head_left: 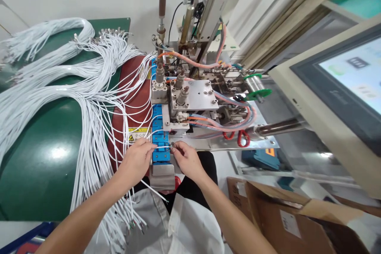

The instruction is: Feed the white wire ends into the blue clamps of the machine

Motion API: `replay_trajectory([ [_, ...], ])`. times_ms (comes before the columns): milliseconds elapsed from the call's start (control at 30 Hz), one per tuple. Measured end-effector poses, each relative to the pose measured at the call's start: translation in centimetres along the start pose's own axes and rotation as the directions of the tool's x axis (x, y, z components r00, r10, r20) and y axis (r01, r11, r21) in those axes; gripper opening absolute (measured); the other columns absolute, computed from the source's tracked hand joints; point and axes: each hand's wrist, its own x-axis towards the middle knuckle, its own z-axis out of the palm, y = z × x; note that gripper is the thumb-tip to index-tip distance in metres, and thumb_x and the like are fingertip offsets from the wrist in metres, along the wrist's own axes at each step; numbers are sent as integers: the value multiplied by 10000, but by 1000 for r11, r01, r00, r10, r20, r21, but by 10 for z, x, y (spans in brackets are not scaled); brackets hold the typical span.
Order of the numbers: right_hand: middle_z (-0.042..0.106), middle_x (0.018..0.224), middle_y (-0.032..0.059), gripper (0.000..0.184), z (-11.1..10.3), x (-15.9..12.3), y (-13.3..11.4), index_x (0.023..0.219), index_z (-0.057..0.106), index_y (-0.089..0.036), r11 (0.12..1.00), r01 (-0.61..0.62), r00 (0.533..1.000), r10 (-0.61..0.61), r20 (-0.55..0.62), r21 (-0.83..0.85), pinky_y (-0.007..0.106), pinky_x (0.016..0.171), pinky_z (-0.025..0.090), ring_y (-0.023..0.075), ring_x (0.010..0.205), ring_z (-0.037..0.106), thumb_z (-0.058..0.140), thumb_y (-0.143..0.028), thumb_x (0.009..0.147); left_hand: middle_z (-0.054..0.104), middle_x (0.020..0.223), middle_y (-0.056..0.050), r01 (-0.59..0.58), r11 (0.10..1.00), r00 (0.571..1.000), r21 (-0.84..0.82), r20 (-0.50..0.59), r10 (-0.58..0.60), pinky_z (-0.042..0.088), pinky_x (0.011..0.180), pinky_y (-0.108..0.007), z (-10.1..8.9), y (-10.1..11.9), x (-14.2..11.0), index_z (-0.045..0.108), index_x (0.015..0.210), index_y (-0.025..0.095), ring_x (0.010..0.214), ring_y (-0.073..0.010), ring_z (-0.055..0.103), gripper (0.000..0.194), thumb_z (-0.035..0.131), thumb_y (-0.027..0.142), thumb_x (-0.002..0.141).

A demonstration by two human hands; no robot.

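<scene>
A white cable (162, 147) lies across one of the blue fixture blocks (161, 156) at the near end of the machine's row. My left hand (138, 160) pinches this cable on the left side of the block. On the right side, my right hand (187, 160) has its thumb and fingers closed at the cable's small end, which they mostly hide. Further along the blue row, other white cables rest across the blocks. A large bundle of white cables (86, 127) spreads to the left of my left hand, and its loose ends hang down near my lap.
The bundles lie on a green table (38, 174). A metal machine (196, 95) with hoses stands ahead, carrying a solder-like wire spool (254, 86). A touchscreen panel (342, 67) juts in at right. Cardboard boxes (285, 222) stand at lower right.
</scene>
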Motion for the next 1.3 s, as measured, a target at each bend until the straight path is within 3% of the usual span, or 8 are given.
replay_trajectory([
  [100, 490, 591, -24, 224, -3, 1, 0, 669, 471, -204, 999, 47, 998, -48, -39, -10, 231, 546, 365, 134, 561, 481, 371, -307, 841, 603, 860, -45, -22, 1000, 1000, -16, -9, 21, 490, 727, -300, 1, -2, 0, 666, 918, 181, 791, -165, 598, 246, 445, 115, 830],
  [300, 537, 639, 3, 308, 0, 7, -9, 671, 478, -207, 921, 190, 976, -214, -36, -341, 244, 577, 342, 148, 606, 504, 331, -372, 885, 594, 838, -39, -59, 998, 998, -8, -38, 59, 494, 706, -283, 2, -3, -1, 666, 924, 189, 776, -157, 597, 258, 444, 102, 825],
  [400, 494, 580, -5, 327, 7, 8, -6, 619, 442, -209, 901, 219, 956, -276, -104, -373, 238, 539, 322, 138, 548, 468, 308, -336, 889, 595, 851, -46, -71, 997, 996, 2, -49, 71, 495, 716, -283, 3, -3, -1, 668, 925, 180, 785, -156, 593, 259, 449, 89, 819],
  [633, 365, 491, -48, 315, 19, 5, -1, 561, 322, -221, 968, 151, 959, -193, -209, -203, 229, 479, 292, 115, 457, 381, 319, -311, 863, 593, 838, -42, -105, 993, 993, 59, -53, 108, 497, 709, -268, 4, -3, -4, 651, 938, 177, 765, -144, 591, 268, 420, 88, 837],
  [867, 343, 493, -55, 344, 14, 6, -3, 545, 329, -213, 987, 119, 977, -136, -163, -110, 224, 486, 295, 107, 479, 370, 357, -355, 857, 645, 810, -73, -209, 899, 973, 384, -8, 230, 470, 753, -374, -2, 5, -7, 632, 885, 158, 765, -201, 574, 241, 401, 97, 851],
  [1100, 505, 583, -18, 335, -5, -1, -1, 672, 523, -180, 974, 90, 947, -19, -320, 209, 232, 539, 372, 119, 541, 459, 388, -426, 854, 615, 1066, -100, -228, 949, 968, 218, -50, 244, 433, 891, -370, -10, -6, -11, 562, 1079, 144, 991, -205, 555, 259, 417, 161, 865],
  [1200, 490, 572, -19, 349, -13, -5, 1, 654, 529, -176, 937, 129, 936, -7, -352, 324, 231, 514, 367, 115, 527, 443, 412, -444, 843, 598, 1019, -71, -208, 972, 976, 106, 92, 199, 442, 864, -336, -25, -4, -21, 568, 995, 174, 975, -191, 539, 184, 490, 248, 847],
  [1300, 473, 555, -22, 359, -19, -9, 2, 635, 529, -173, 918, 135, 934, 8, -356, 374, 228, 494, 355, 106, 510, 423, 421, -447, 841, 571, 943, -45, -274, 960, 902, 58, 363, 235, 460, 775, -307, -38, -1, -35, 578, 847, 192, 902, -187, 531, 107, 601, 267, 774],
])
